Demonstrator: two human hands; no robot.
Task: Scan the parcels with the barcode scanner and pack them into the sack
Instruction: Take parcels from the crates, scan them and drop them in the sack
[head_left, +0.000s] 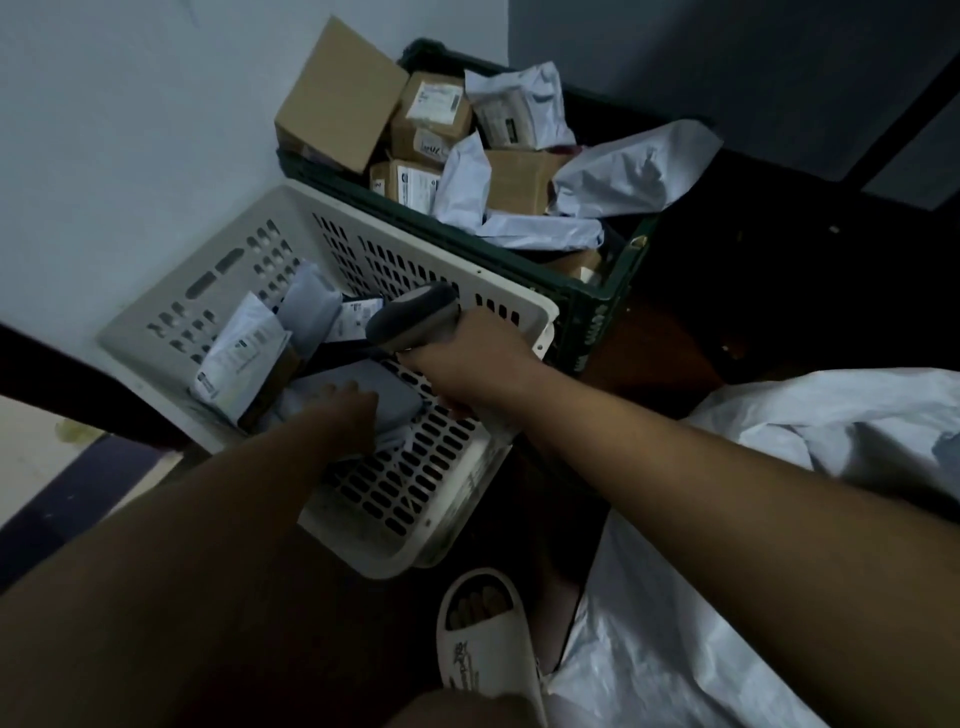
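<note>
Inside white basket (332, 218), left hand (353, 405) on grey parcel (384, 387), right hand (472, 358) gripping scanner (415, 317).

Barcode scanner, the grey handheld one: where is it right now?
In the head view the grey handheld barcode scanner is gripped by the right hand over the white perforated plastic basket, nose aimed left at its parcels.

Dim, uneven lighting. Pale wall (130, 130) at left meets a darker wall (727, 52) at the corner — far right of it. Below the pale wall, a dark skirting band (62, 384); floor (701, 322) dark brown.
</note>
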